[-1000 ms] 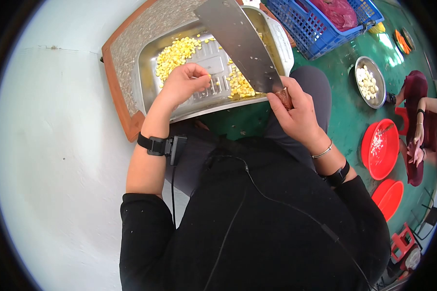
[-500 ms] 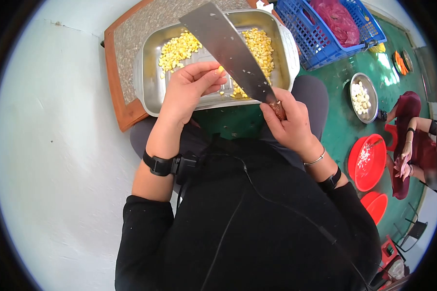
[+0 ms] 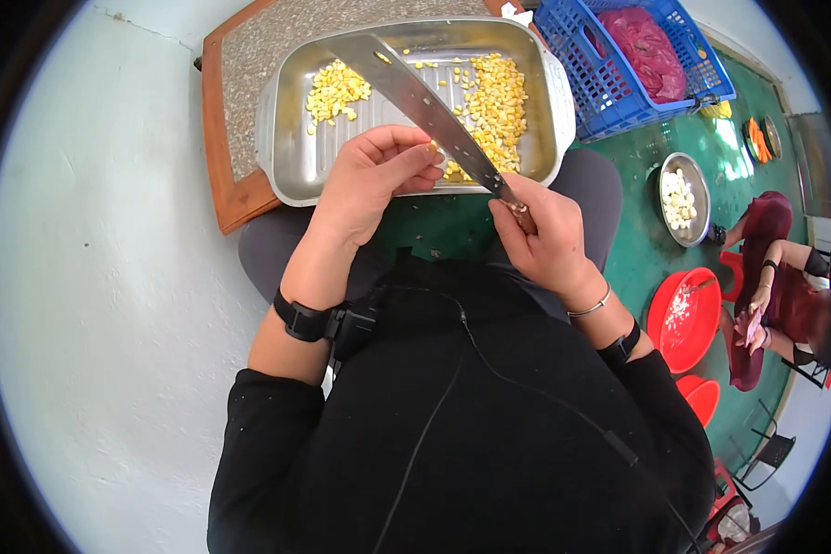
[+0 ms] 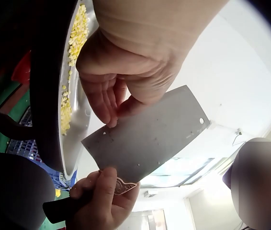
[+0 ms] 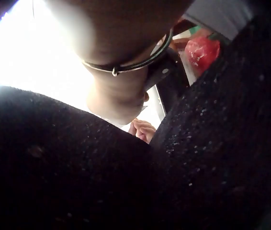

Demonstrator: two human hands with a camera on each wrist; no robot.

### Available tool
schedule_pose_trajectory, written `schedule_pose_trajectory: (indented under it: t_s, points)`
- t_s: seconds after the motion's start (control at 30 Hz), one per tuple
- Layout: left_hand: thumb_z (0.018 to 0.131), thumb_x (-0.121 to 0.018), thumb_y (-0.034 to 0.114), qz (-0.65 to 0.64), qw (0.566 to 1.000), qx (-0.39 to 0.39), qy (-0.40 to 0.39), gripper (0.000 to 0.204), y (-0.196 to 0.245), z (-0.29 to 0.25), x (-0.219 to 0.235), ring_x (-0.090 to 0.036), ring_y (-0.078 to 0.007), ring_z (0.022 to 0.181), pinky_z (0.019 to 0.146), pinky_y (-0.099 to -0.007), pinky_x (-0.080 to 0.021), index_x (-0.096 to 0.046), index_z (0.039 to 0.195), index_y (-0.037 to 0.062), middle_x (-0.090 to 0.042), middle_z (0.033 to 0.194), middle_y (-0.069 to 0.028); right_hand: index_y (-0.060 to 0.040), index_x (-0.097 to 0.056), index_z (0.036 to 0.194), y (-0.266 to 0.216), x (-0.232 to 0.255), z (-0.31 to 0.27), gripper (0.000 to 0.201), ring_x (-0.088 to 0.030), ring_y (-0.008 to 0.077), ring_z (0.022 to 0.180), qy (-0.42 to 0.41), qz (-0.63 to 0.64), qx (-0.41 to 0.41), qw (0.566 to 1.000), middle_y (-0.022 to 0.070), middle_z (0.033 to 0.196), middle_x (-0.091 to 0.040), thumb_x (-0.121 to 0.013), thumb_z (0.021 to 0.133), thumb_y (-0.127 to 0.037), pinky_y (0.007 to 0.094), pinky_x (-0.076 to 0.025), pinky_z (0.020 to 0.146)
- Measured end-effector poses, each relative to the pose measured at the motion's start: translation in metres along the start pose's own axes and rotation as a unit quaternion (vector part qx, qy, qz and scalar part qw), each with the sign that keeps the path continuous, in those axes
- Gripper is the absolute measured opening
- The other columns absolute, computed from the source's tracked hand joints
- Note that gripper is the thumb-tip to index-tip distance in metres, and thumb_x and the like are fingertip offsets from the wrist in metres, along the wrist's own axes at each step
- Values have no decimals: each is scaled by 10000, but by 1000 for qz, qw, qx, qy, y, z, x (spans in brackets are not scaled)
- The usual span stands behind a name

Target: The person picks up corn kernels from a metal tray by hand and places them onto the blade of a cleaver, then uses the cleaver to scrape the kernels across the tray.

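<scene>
My right hand (image 3: 547, 231) grips a cleaver (image 3: 429, 106) by its brown handle, the broad blade slanting up and left over the metal pan (image 3: 291, 180). Between thumb and fingertips, my left hand (image 3: 365, 180) pinches a small yellow corn kernel right beside the blade. In the left wrist view those fingertips (image 4: 111, 122) overlap the blade's flat side, which has small bits stuck to it. Loose corn kernels (image 3: 499, 106) lie along the pan's right side, with a smaller heap of kernels (image 3: 335, 90) on the left.
The pan rests on a wood-edged table (image 3: 240, 120) by a white wall. To the right are a blue crate (image 3: 609, 115) with a pink bag, a steel bowl (image 3: 665, 208) of pale pieces and red basins (image 3: 688, 346). Another person (image 3: 780, 277) sits at far right.
My left hand has moved right and come up to the blade with a kernel. The cleaver has turned more edge-on to the head view, which has shifted to show more of the pan.
</scene>
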State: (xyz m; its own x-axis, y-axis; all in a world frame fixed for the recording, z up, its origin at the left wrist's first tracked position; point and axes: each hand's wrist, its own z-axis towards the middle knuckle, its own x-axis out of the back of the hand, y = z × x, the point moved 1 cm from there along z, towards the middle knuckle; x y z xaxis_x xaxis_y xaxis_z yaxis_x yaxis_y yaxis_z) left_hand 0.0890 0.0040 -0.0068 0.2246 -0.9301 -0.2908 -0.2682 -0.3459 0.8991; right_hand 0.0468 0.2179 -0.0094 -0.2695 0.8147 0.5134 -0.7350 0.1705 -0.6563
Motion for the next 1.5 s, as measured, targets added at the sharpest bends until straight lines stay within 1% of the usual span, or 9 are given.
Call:
schedule_pose_trajectory:
  t_s: [0.67,0.73,0.93,1.1,1.23,1.3,1.33,1.4,1.5]
  points:
    - [910,-621,68,18,998,29,-44,107,-2,9,-15,-652,-88,740,666,-203,-546,-641,1007,29,-689,887,-50,-25,-622,1080,8,2,-2,305,-664,266,670,35,23,-17,999,136,853,-669,-689,783,-4,317,-516,590]
    - [873,-657,58,11,998,39,-48,106,0,12,-17,-655,-113,749,684,-222,-539,-644,973,26,-682,876,-55,-24,-621,1079,10,4,-2,301,-663,268,669,38,23,-25,999,138,855,-669,-687,786,-5,317,-516,588]
    - [904,-624,64,36,996,53,-61,54,0,20,-24,-644,-92,724,650,-209,-527,-620,954,45,-675,870,-42,-20,-615,1080,15,7,-4,303,-659,273,656,49,20,-24,998,140,837,-663,-686,787,0,316,-510,576]
    - [884,-647,66,88,992,48,-72,65,0,28,-27,-616,-90,709,647,-219,-506,-617,940,54,-657,860,-29,-21,-604,1088,18,11,-6,307,-604,231,552,31,20,-61,997,113,776,-636,-683,792,-2,306,-474,521]
    - [878,-646,76,136,986,48,-80,57,3,32,-34,-577,-72,721,660,-228,-486,-624,928,60,-632,850,-1,-20,-601,1091,23,9,-9,307,-568,209,510,64,20,-49,997,103,728,-615,-679,795,-2,293,-451,498]
    - [881,-640,78,184,979,36,-83,58,1,36,-34,-574,-70,738,669,-227,-485,-631,935,58,-632,859,3,-20,-593,1096,25,12,-12,292,-563,197,507,40,34,-116,992,104,684,-595,-671,815,-14,280,-441,496]
    - [883,-634,80,229,969,23,-84,63,1,37,-34,-571,-67,754,678,-227,-484,-638,941,57,-632,867,7,-20,-593,1096,25,13,-12,292,-563,197,507,43,34,-118,992,104,684,-595,-671,815,-14,280,-441,496]
    - [889,-621,81,240,967,22,-81,89,2,40,-34,-575,-71,774,691,-229,-486,-646,967,45,-638,892,1,-11,-581,1096,25,15,-12,268,-576,215,525,53,73,-173,981,109,653,-579,-658,841,-36,282,-447,517]
    - [899,-595,84,284,955,9,-82,149,2,45,-34,-583,-81,807,713,-233,-492,-656,1021,23,-648,937,-10,1,-560,1106,34,11,-14,266,-563,223,531,90,77,-180,976,109,647,-564,-649,862,-58,289,-448,535]
